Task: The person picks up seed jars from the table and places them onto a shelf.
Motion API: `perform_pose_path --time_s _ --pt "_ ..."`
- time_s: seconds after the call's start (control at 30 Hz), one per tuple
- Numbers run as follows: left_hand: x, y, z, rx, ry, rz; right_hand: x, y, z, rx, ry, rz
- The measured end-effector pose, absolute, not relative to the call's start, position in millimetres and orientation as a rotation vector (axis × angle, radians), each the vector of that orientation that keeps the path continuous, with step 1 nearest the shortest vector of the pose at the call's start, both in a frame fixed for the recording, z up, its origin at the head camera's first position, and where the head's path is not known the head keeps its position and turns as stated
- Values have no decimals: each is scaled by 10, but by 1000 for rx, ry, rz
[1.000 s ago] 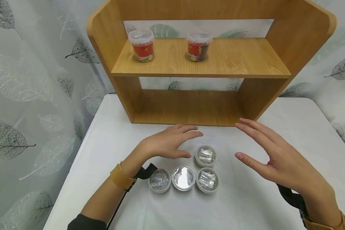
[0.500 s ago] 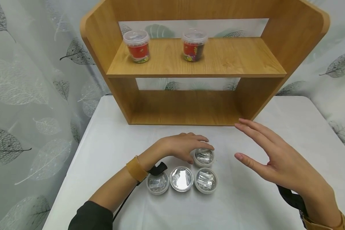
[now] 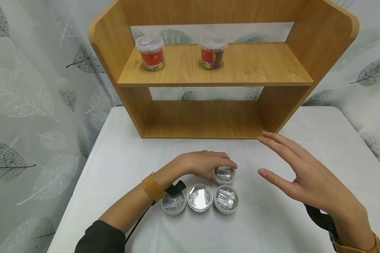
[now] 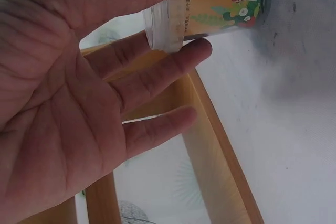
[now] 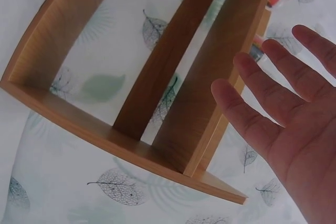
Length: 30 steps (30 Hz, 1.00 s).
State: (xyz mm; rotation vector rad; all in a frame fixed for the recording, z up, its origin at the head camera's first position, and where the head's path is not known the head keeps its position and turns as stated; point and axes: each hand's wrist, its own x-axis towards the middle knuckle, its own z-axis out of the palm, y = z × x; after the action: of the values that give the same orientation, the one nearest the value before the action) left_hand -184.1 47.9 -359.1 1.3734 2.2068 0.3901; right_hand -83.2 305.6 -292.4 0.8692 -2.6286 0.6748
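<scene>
Several small clear lidded cups stand in a cluster on the white table (image 3: 123, 158). My left hand (image 3: 223, 168) comes over the rear cup (image 3: 225, 175) from above and grips it with fingers curled round its lid. In the left wrist view that hand (image 4: 189, 14) has its thumb and a finger against the cup (image 4: 220, 3), which has a colourful label. My right hand (image 3: 266, 154) hovers open to the right of the cluster, fingers straight, holding nothing. The right wrist view shows the same open hand (image 5: 273, 93).
Three more cups (image 3: 173, 202) (image 3: 200, 198) (image 3: 226, 199) sit in a row just in front of the gripped one. A wooden shelf unit (image 3: 215, 75) stands at the back, with two red-labelled cups (image 3: 151, 52) (image 3: 212, 51) on its upper board. Leaf-patterned curtains hang around.
My left hand has come down from above the table onto the rear cup and closed its fingers round it. The right hand has stayed almost still.
</scene>
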Motion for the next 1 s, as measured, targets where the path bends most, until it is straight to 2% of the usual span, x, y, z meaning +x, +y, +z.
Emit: perform_pose_path --time_s 0.27,0.7,1.0 --pt "-1818 385 -3360 1351 2238 408 -790 3061 -2890 851 -2627 677" --pt "-1894 427 -2325 1480 2376 371 -697 3077 -2799 832 -2654 708" --pt "-2170 656 -1559 1570 2461 257 -655 3090 -2783 877 -2577 707"
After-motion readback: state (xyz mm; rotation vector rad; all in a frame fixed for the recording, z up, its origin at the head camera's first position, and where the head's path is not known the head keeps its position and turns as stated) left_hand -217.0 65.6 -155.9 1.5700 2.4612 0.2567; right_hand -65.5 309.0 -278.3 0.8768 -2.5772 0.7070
